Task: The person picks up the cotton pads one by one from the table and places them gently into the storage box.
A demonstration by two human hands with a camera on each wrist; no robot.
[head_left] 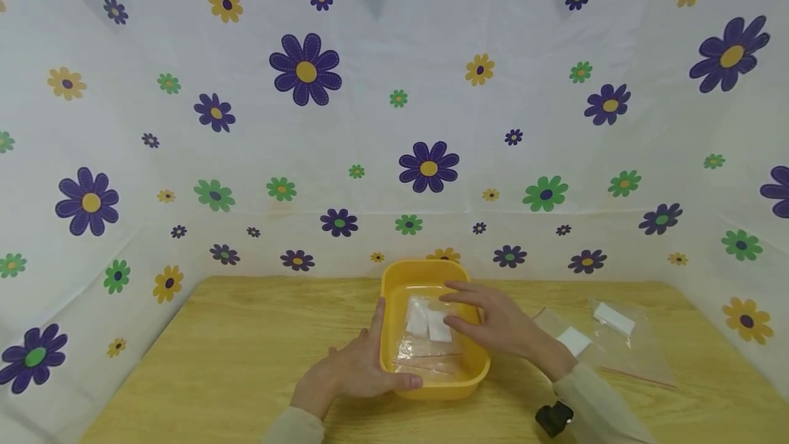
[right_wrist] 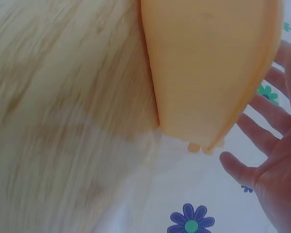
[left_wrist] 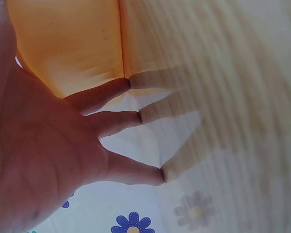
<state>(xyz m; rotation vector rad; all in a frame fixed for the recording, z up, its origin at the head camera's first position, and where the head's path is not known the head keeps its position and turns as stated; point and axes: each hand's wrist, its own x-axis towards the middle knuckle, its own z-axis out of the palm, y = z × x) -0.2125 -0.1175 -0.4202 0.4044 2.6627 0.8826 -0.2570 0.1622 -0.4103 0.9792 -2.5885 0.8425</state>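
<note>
A yellow plastic tray (head_left: 439, 391) stands on the wooden table, holding clear zip bags (head_left: 425, 355) with white pieces (head_left: 440, 327) inside. Along the tray's left side lies my left hand (head_left: 364, 365), its thumb over the near left rim. In the left wrist view, several straight, spread fingers of that hand (left_wrist: 43, 150) touch the tabletop beside the tray wall (left_wrist: 68, 43). My right hand (head_left: 496, 321) reaches over the right rim, fingers loosely extended above the bags. The right wrist view shows it (right_wrist: 281, 165) beside the tray's outer wall (right_wrist: 208, 63), gripping nothing visible.
Right of the tray, two more clear bags lie on the table (head_left: 246, 348): one with a white block (head_left: 614, 319), the other with a white piece (head_left: 574, 340), partly behind the right forearm. A flower-printed curtain (head_left: 370, 129) hangs behind and at both sides.
</note>
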